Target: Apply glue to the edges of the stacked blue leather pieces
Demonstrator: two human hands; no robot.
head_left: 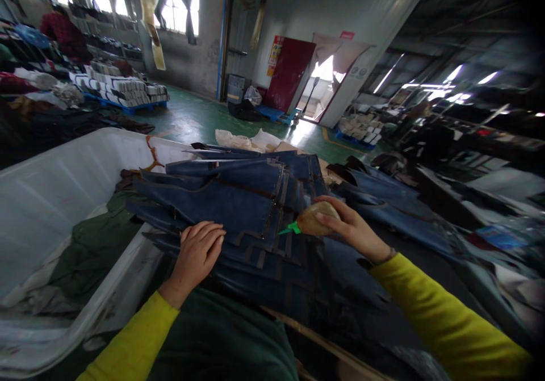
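My right hand [340,222] is wrapped round a brownish squeeze bottle [315,218] with a green nozzle. The nozzle points left, over the edges of a layered stack of dark blue leather-like pieces [238,199]. Strips of darker grey run along the stepped edges of these pieces. My left hand [202,247] lies flat on the near left part of the stack, fingers stretched out and holding nothing. Both forearms are in yellow sleeves. What lies under my left palm is hidden.
A large white bin [106,137] with green cloth [93,245] stands at the left. More blue pieces [395,210] lie to the right. Farther off are a loaded blue pallet [123,105], a dark red door [292,74] and a person [66,34] at the back left.
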